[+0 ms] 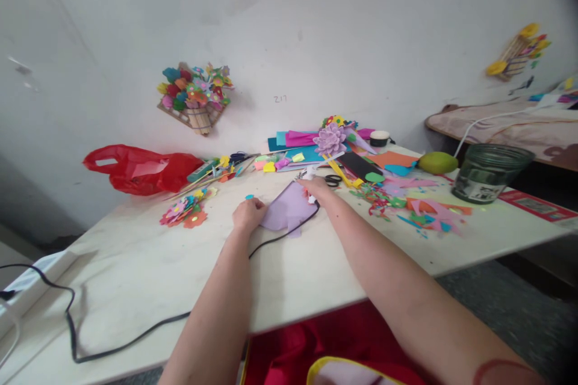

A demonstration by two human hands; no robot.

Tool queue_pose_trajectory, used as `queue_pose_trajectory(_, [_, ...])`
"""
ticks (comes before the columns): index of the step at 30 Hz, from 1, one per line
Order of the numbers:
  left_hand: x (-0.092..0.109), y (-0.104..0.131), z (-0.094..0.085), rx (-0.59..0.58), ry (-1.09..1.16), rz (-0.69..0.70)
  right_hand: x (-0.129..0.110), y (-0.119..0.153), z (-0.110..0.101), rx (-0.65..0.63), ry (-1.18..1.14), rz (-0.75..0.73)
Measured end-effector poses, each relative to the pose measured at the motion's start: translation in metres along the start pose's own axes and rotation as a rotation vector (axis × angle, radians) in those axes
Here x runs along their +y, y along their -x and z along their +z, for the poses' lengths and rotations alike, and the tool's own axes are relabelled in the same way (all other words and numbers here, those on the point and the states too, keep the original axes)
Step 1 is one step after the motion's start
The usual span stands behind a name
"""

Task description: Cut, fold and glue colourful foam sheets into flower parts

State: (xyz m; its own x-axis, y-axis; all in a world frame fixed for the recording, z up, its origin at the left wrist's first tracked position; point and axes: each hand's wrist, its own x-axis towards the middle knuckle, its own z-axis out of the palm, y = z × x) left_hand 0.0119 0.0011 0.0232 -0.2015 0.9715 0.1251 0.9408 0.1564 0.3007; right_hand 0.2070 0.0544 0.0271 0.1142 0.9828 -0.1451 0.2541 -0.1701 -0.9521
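My left hand (249, 215) has its fingers closed on the left edge of a lilac craft sheet (284, 207), which is pointed at the top and curved below. A small lilac strip (294, 230) lies across the sheet's lower edge. Over the sheet's right side, my right hand (317, 187) is wrapped round a white glue gun (311, 172), mostly hidden by the fingers. Its black cord (283, 236) runs over the sheet and away to the left. A small blue scrap (249, 197) sits just beyond my left hand.
Black-handled scissors (333, 180) lie beyond my right hand. Colourful paper scraps (383, 200), a yellow-green fruit (437, 163) and a glass jar (490, 174) are on the right. On the left are foam flowers (186, 210), a red plastic bag (139, 171) and a power strip (40, 289).
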Motion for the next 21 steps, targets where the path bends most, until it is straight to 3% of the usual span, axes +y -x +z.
queue_pose_trajectory(21, [0.000, 0.000, -0.001, -0.042, 0.024, 0.024, 0.007, -0.027, 0.005, 0.055, 0.334, -0.109])
